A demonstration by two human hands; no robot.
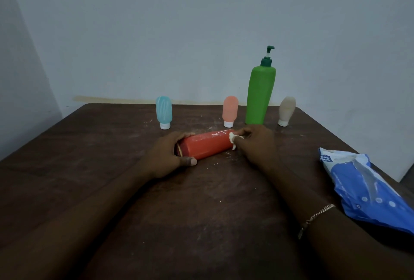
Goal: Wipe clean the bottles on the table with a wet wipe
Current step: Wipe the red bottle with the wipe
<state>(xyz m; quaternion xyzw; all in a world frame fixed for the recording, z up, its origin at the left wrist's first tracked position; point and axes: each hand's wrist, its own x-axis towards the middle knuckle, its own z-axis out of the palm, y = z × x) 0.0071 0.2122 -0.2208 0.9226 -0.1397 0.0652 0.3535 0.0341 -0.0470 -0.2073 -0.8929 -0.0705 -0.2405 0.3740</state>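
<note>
Red bottle (206,147): head view. It lies on its side on the table (89,167), between the two hands, with white scratch-like marks on its upper face just left of the right fingertips.

Left hand (165,156): fingers curled over the bottle's left end, thumb (190,162) pressed along its near side; a firm grip.

Right hand (255,143): fingers bunched, pinching a small white wipe (231,139) against the bottle's right end. A chain bracelet (315,217) sits on this wrist.

Blue bottle (164,111): stands on its white cap, beyond the left fingers, apart from them; pale streaks on its body.

Pink bottle (230,109): stands on its cap, just beyond the right fingertips.

Green bottle (259,95): tall, pump top, upright, directly behind the right knuckles and right of the pink one.

Beige bottle (286,109): cap down, leaning slightly, beyond and to the right of the right hand.

Wipes pack (367,187): blue and white, crumpled, lying flat, well right of the right fingers, beside the forearm.

Table surface: dark brown, with pale specks and smears around both hands.
</note>
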